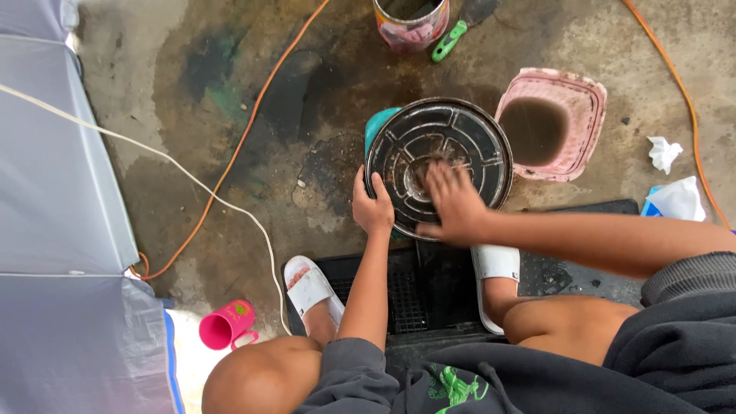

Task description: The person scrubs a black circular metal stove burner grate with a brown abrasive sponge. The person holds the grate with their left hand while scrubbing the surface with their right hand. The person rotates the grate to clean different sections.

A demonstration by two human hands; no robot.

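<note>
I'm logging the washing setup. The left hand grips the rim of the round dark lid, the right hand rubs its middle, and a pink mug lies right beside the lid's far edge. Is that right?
Not quite. The head view shows the pink plastic mug lying near the left sandalled foot, well away from the round dark lid. The rest holds: the left hand grips its rim, and the right hand rubs its middle.

Dark round lid (438,165), hard and ribbed, wet with a dull sheen, looking like plastic or grimy metal. Pink basin (586,103) of scuffed matt plastic, holding murky brown water. Rough concrete floor (192,115), stained and damp. Glossy pink plastic cup (224,325). Smooth white rubbery sandals (310,287). Soft matt dark grey cloth sleeves (349,376). Crumpled white tissue paper (664,152). Orange plastic-coated cable (238,149). Black matt grid mat (410,295).
</note>
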